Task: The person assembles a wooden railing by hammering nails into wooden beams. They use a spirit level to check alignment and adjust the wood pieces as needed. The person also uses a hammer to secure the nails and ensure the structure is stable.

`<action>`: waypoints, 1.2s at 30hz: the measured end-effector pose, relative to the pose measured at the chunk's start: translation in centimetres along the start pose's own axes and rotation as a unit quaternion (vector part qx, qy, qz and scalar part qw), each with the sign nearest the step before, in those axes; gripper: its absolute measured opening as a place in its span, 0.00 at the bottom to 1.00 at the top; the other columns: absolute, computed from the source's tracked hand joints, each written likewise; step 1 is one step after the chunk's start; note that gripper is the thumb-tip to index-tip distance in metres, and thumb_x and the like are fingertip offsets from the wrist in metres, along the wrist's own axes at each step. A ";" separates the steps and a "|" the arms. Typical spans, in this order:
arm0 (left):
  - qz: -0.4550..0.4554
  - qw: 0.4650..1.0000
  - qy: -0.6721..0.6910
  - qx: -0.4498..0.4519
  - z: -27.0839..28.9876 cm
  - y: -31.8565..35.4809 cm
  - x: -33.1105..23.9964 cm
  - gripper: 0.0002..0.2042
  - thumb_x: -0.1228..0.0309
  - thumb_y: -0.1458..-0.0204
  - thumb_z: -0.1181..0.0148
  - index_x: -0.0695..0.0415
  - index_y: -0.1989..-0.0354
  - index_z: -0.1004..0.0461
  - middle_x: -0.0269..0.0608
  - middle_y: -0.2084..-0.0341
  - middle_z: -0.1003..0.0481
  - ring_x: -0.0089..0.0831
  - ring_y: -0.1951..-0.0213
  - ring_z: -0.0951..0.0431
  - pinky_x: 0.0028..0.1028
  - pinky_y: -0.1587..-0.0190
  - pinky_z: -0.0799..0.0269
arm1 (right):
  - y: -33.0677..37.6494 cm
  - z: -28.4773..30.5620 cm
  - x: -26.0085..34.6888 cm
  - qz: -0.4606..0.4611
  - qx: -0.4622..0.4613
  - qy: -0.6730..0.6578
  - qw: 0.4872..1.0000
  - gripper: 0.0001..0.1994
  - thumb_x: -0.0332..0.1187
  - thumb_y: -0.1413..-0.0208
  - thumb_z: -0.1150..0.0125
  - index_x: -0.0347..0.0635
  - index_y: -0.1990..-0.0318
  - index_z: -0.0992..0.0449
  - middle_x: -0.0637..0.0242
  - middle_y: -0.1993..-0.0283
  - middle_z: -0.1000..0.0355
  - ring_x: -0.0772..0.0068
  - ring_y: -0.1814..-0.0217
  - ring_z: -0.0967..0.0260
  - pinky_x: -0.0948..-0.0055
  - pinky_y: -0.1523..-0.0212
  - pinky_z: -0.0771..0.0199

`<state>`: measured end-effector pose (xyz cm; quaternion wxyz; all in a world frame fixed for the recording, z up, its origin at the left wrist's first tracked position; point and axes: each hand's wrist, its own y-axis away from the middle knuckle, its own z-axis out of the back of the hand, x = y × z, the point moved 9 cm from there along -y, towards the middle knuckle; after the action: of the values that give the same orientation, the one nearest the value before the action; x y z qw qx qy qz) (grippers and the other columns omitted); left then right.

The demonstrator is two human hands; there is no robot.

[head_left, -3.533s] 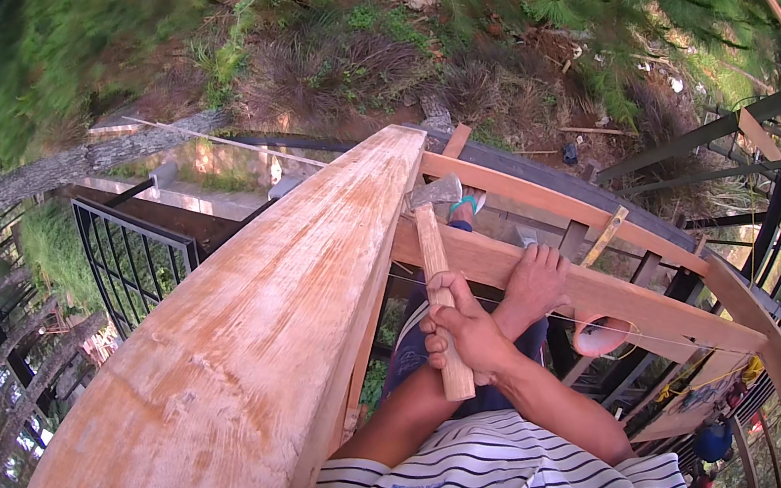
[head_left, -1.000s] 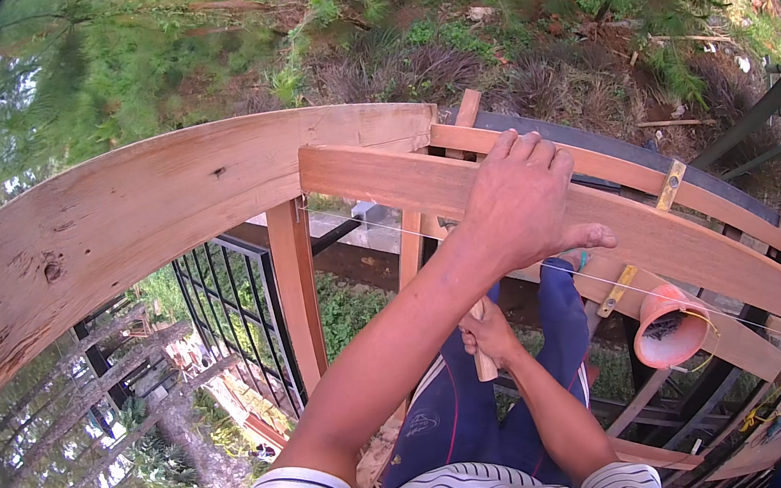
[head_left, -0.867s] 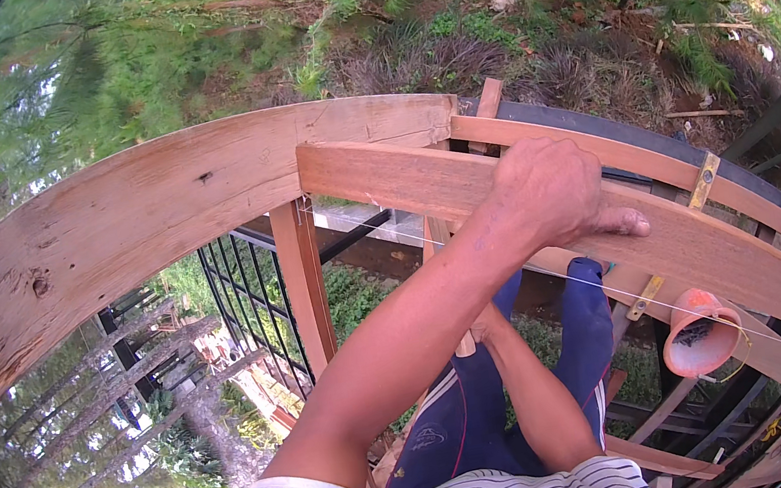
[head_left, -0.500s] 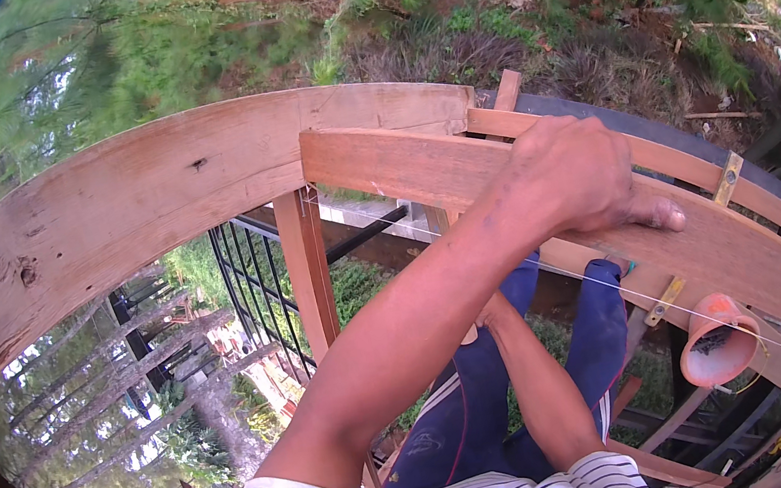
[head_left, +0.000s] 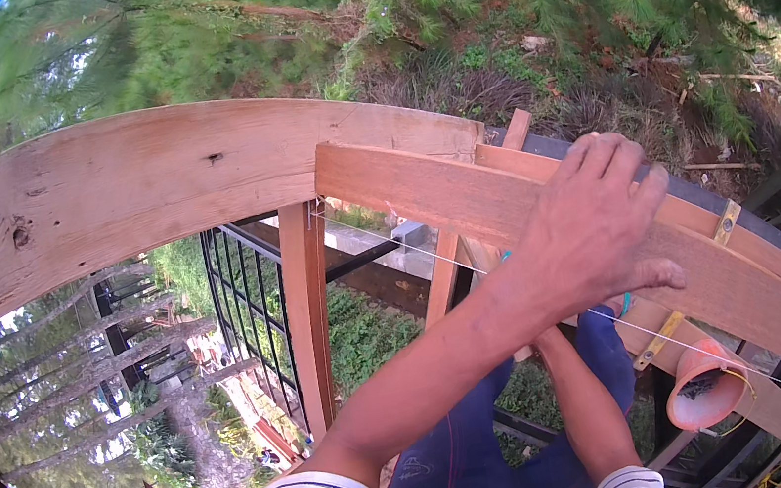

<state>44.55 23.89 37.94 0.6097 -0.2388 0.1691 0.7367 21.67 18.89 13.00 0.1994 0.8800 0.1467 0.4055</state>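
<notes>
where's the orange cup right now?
In the head view the orange cup is at lower right, below the reddish plank, beside the taut string and below-right of the left hand on that plank.

**One head view, looking down over a timber frame**

A single wide fisheye view from the person's head looks steeply down, close over the wooden beam (head_left: pixel 154 192) and plank (head_left: pixel 464 199). Grass and slope fill the far edge; straight timbers bend near the rim.
</notes>
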 end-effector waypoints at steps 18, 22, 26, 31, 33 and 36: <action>-0.196 0.972 -0.028 0.128 -19.7 16.1 12.1 0.18 0.56 0.49 0.34 0.63 0.68 0.22 0.48 0.71 0.22 0.48 0.63 0.21 0.44 0.57 0.25 | -2.1 24.4 7.4 -0.168 -0.029 0.820 0.547 0.18 0.45 0.38 0.37 0.40 0.51 0.27 0.45 0.59 0.21 0.40 0.52 0.22 0.46 0.52 0.24; -0.109 0.975 -0.049 0.190 -19.3 18.4 14.9 0.23 0.53 0.48 0.33 0.64 0.59 0.24 0.49 0.67 0.22 0.50 0.58 0.21 0.45 0.53 0.25 | -1.1 22.9 8.6 -0.167 -0.001 0.875 0.454 0.15 0.41 0.34 0.44 0.37 0.52 0.26 0.50 0.57 0.20 0.47 0.51 0.21 0.49 0.53 0.20; -0.135 0.991 0.004 0.024 -13.8 19.1 15.3 0.26 0.52 0.46 0.33 0.63 0.50 0.27 0.52 0.60 0.23 0.49 0.56 0.21 0.44 0.52 0.26 | -1.5 21.9 10.7 -0.162 -0.115 0.855 0.479 0.14 0.36 0.32 0.50 0.37 0.48 0.26 0.48 0.56 0.20 0.45 0.51 0.21 0.50 0.52 0.19; -0.080 0.988 0.128 0.012 -13.3 20.3 18.2 0.25 0.52 0.42 0.35 0.63 0.48 0.27 0.50 0.57 0.22 0.47 0.52 0.21 0.39 0.49 0.25 | -0.6 21.2 10.1 -0.130 -0.113 0.888 0.427 0.12 0.32 0.33 0.50 0.35 0.50 0.25 0.49 0.58 0.20 0.47 0.54 0.19 0.50 0.54 0.18; -0.070 0.989 0.125 0.040 -14.8 20.6 18.6 0.26 0.52 0.43 0.33 0.62 0.47 0.26 0.48 0.58 0.21 0.44 0.54 0.19 0.38 0.52 0.24 | 0.2 21.2 9.5 -0.126 -0.088 0.901 0.406 0.12 0.33 0.38 0.42 0.36 0.51 0.25 0.51 0.59 0.19 0.47 0.55 0.19 0.51 0.54 0.18; -0.028 0.986 0.141 0.088 -16.7 20.6 19.3 0.27 0.51 0.45 0.32 0.61 0.47 0.25 0.46 0.62 0.20 0.42 0.55 0.19 0.38 0.52 0.25 | 0.4 20.7 9.1 -0.115 -0.062 0.907 0.400 0.15 0.35 0.41 0.36 0.37 0.50 0.26 0.52 0.59 0.19 0.47 0.55 0.20 0.51 0.54 0.19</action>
<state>24.04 26.51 12.50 0.6190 -0.2903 0.3101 0.6606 43.36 17.57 6.87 0.0481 -0.0456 0.3151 0.9467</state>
